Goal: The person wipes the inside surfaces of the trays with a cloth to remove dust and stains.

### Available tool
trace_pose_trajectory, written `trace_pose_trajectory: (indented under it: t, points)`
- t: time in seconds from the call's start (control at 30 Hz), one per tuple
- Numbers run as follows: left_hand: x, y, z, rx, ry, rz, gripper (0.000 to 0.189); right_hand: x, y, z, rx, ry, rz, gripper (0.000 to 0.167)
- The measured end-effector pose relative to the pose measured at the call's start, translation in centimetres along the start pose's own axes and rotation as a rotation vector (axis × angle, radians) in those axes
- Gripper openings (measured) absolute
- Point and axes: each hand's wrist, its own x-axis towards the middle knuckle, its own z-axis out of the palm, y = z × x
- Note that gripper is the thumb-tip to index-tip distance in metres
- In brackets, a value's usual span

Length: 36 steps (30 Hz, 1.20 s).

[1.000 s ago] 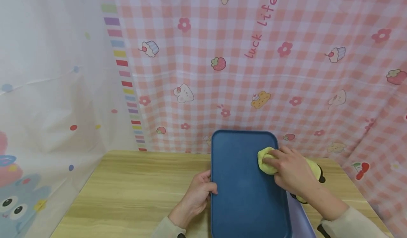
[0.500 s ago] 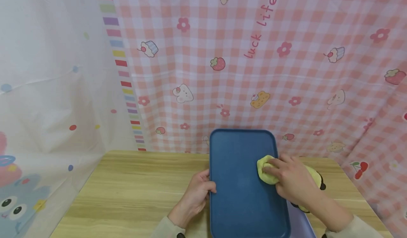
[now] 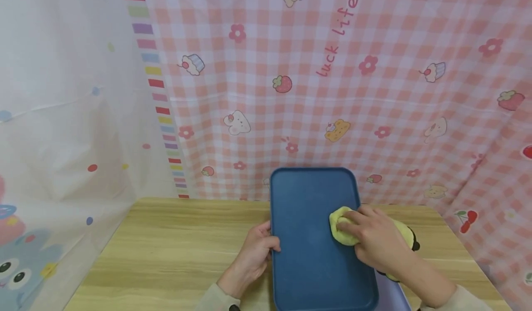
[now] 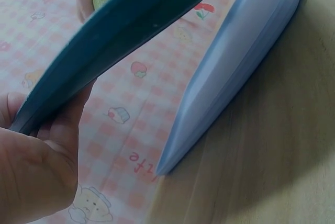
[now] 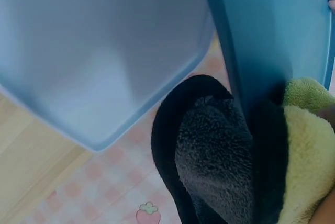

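Note:
A dark blue tray [image 3: 311, 237] is held up at a tilt above the table. My left hand [image 3: 253, 255] grips its left rim, thumb on the face and fingers behind; the left wrist view shows the same hold on the tray [image 4: 104, 41]. With my right hand [image 3: 378, 237] I press a bunched yellow cloth [image 3: 341, 228] on the tray's face near the right rim. In the right wrist view the cloth [image 5: 309, 150] shows a dark grey side with black edging, hanging past the tray's edge. Most of the right hand is out of that view.
A lilac tray [image 3: 389, 295] lies on the wooden table [image 3: 166, 255] beneath the blue one, mostly covered by it in the head view. Its pale inside shows in the right wrist view. A pink checked curtain [image 3: 257, 103] hangs behind, a white one [image 3: 70, 94] at the left.
My right hand has slid the yellow cloth down the face of the blue tray, toward me. The left hand keeps its hold, and the head view has shifted slightly.

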Motion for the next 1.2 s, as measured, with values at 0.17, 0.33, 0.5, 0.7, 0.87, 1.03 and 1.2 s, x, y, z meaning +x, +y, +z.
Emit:
trace_pose_trajectory:
  t: [0.17,0.33,0.5,0.7,0.87,1.03,1.2]
  points:
    - [0.0,0.0,-0.1,0.009,0.006,-0.002,0.07,0.8,-0.6,0.3,0.01,0.009,-0.005,0.052]
    - [-0.1,0.2,0.0,0.025,0.017,0.003,0.071,1.5,-1.3,0.7,0.014,0.015,-0.021,0.052]
    - [-0.2,0.3,0.0,0.032,0.019,-0.002,0.07,1.9,-1.8,0.9,0.014,0.01,-0.021,0.053]
    - [-0.2,0.2,0.1,0.043,0.022,0.0,0.073,2.4,-2.5,1.1,0.028,-0.003,-0.017,0.052]
    - [-0.1,0.2,0.1,0.05,0.027,0.001,0.075,2.9,-3.1,1.4,0.029,-0.011,-0.03,0.051]
    - [-0.1,0.2,0.1,0.051,0.021,-0.002,0.073,3.5,-3.9,1.7,0.041,-0.014,-0.04,0.051]
    - [-0.2,0.2,0.1,0.059,0.018,-0.011,0.072,4.2,-4.8,2.0,0.035,-0.038,-0.044,0.05]
